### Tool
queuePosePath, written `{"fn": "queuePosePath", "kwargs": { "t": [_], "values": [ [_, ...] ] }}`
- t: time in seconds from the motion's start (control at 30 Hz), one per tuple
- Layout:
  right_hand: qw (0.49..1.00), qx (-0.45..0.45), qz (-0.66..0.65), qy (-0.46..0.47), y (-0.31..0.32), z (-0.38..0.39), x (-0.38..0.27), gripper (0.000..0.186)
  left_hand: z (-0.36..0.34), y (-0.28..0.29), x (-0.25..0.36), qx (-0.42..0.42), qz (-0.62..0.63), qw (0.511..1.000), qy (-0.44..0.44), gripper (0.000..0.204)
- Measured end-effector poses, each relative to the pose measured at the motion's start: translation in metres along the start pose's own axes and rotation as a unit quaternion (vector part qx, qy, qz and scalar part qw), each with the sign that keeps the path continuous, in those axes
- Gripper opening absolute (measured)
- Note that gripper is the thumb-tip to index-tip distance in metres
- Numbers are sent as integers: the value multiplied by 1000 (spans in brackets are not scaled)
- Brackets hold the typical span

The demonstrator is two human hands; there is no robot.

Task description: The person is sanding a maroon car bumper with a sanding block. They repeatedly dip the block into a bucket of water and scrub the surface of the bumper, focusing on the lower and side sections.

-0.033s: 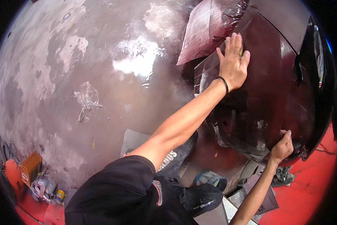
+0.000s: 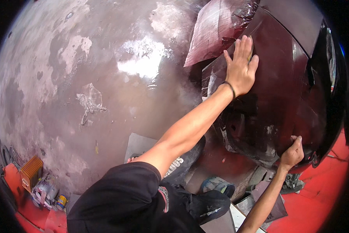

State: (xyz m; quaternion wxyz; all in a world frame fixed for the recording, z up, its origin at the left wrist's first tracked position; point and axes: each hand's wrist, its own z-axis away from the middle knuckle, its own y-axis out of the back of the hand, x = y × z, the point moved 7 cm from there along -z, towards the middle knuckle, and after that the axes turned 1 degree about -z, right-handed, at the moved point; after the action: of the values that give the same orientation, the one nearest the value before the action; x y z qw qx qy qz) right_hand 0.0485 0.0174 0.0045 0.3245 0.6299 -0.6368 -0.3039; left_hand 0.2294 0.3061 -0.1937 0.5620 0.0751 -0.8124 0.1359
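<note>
A glossy dark red car body panel [image 2: 277,73] fills the right side, with wet-looking and whitish smears low on it. My left hand [image 2: 240,70] lies flat on the panel's upper left part, fingers stretched out and thumb spread. Past its fingertips shows a thin yellowish edge of something, mostly hidden under the hand. My right hand [image 2: 293,153] is closed at the panel's lower right, knuckles bent and fingertips against the dark surface. Whatever it may grip is too hidden to name. Masking paper [image 2: 211,33], stained red, hangs from the panel's upper left edge.
Wet, blotchy concrete floor [image 2: 116,128] spreads to the left, with a crumpled clear plastic scrap [image 2: 91,101] on it. A ribbed orange box [image 2: 31,173] and a small yellow can [image 2: 61,202] stand lower left. Flat boards [image 2: 275,211] and a stained bucket-like container [image 2: 219,185] lie below.
</note>
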Motion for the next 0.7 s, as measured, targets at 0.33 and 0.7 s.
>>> {"fn": "queuePosePath", "kwargs": {
  "t": [0.33,0.7],
  "values": [
    [1000,-6,14,-3,-7,0,12,54,97,22,-102,15,141,962,234,66],
    [1000,-10,-12,-24,-10,-3,18,52,63,53,-132,22,-9,998,54,65]
  ]
}}
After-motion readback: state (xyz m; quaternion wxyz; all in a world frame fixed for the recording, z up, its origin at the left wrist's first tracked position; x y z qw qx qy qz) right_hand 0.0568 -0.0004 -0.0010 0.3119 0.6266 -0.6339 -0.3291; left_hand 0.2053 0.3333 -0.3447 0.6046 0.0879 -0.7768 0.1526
